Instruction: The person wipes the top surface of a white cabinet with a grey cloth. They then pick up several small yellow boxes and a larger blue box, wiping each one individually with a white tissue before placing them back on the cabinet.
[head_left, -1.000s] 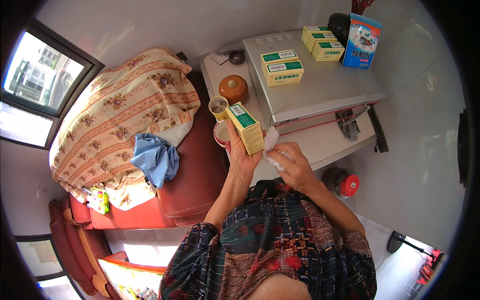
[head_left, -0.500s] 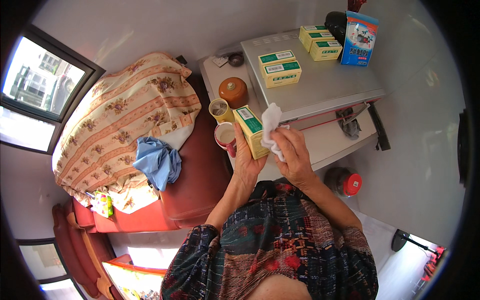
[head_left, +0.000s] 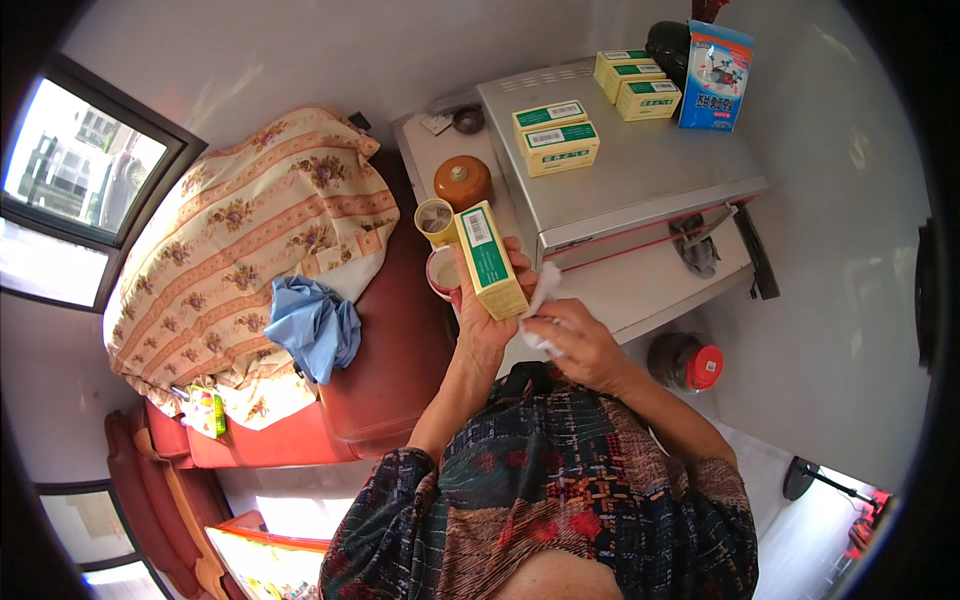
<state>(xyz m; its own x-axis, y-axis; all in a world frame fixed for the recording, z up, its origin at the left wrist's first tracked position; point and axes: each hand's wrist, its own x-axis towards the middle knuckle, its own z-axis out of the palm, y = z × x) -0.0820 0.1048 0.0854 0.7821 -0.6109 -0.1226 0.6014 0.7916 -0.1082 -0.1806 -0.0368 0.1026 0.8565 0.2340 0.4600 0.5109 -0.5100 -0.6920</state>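
A yellow and green carton (head_left: 491, 262) rests in my left hand (head_left: 484, 333), its fingers wrapped round the sides and the green face turned up. My right hand (head_left: 583, 347) pinches a crumpled white cloth or tissue (head_left: 545, 300) close against the carton's right side. Just beyond the left hand stand a yellow cup (head_left: 434, 218) and a white mug (head_left: 443, 270) with a red handle, partly covered by that hand. Behind them sits a round brown lidded pot (head_left: 463, 182).
A grey metal cabinet (head_left: 640, 180) carries several similar cartons (head_left: 560, 148), a blue packet (head_left: 716, 78) and a black bag. Below right is a jar with a red lid (head_left: 703, 367). On the left, a red sofa (head_left: 390, 390) holds a floral cover and a blue cloth (head_left: 313, 327).
The carton has turned in my left hand, showing more of its green face. My right hand with the white cloth has dropped lower, toward my body.
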